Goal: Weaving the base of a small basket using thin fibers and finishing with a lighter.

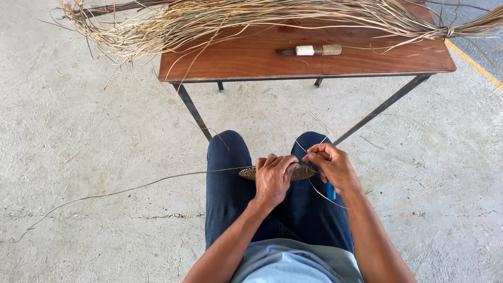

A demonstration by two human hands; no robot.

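1. Over my lap, above the dark blue trousers, I see the flat oval piece of dark woven fibre held level between both hands, roughly above the knees.
2. My left hand lies on top of the woven piece, fingers curled down over its middle and closed around it, so only the two ends show.
3. My right hand sits at the right end of the weaving, fingertips pinched together on a thin pale strand that loops down under the wrist. Whether it also grips the weaving itself I cannot tell.
4. A small blue object shows just under the right hand; I cannot make out what it is.
5. One long thin fibre strand runs from the left end of the weaving out across the pale concrete floor.
6. Ahead of my knees stands a brown wooden table on dark metal legs.
7. On it lie a big bundle of pale dry reed strips and, near its front, a short knife with a wrapped handle.
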